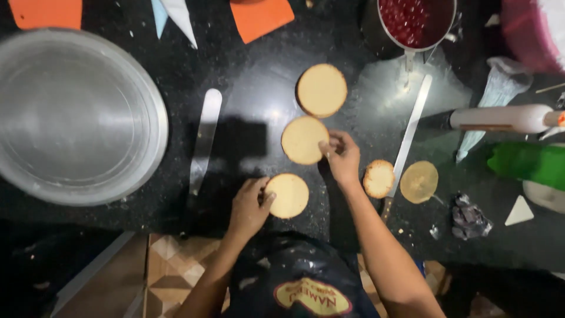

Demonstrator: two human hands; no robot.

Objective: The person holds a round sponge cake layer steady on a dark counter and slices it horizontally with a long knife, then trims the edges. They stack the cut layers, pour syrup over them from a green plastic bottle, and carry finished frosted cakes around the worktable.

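Left hand (248, 207): your fingers rest on the left edge of the nearest cake round (286, 195), loosely curled, thumb touching its rim; you pinch nothing.
Right hand (341, 156): your fingertips close narrowly on the right edge of the middle cake round (303, 140), which lies flat on the table (259, 88).
Cake rounds: three pale discs lie in a loose line in front of you; the far cake round (321, 90) lies just beyond the middle one, apart from both hands.
Right of your wrist: a smaller browned round (378, 178) touches a long palette knife (409, 138), and a thin golden disc (419, 181) lies just beside the blade on its other side.
Left side: a second spatula (204, 138) lies lengthwise near a large steel pan (73, 115).
Far edge: a steel pot of red cherries (415, 20), orange scrapers (259, 17) and a piping bag (500, 94).
Right edge: a white bottle (506, 118) lying on its side, a green object (529, 165) and a crumpled wrapper (469, 218).
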